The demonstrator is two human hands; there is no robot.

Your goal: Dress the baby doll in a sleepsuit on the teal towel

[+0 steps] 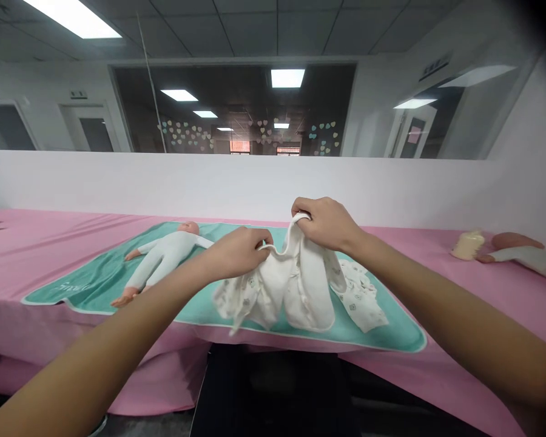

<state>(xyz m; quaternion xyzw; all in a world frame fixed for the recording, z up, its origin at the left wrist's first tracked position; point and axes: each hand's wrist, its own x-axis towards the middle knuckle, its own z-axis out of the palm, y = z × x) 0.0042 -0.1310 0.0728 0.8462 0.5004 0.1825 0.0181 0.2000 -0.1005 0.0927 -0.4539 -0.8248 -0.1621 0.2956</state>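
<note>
Both hands hold up a white baby garment (309, 291) with a small print, by its edge. My left hand (243, 250) pinches the edge on the left, and my right hand (325, 221) grips it higher up on the right. The lower part of the garment hangs down onto a teal towel (200, 303). To its right on the towel lies another white printed baby garment (361, 297), partly hidden behind the held one. A baby doll (164, 258) in a pale suit lies on its back on the towel, left of my left hand.
A pink cloth (22, 255) covers the long table. On the right stand a cream-coloured bottle-like container (468, 244) and another doll (528, 249), partly cut off by the frame. Behind the table runs a low white wall (209, 182) with glass above it.
</note>
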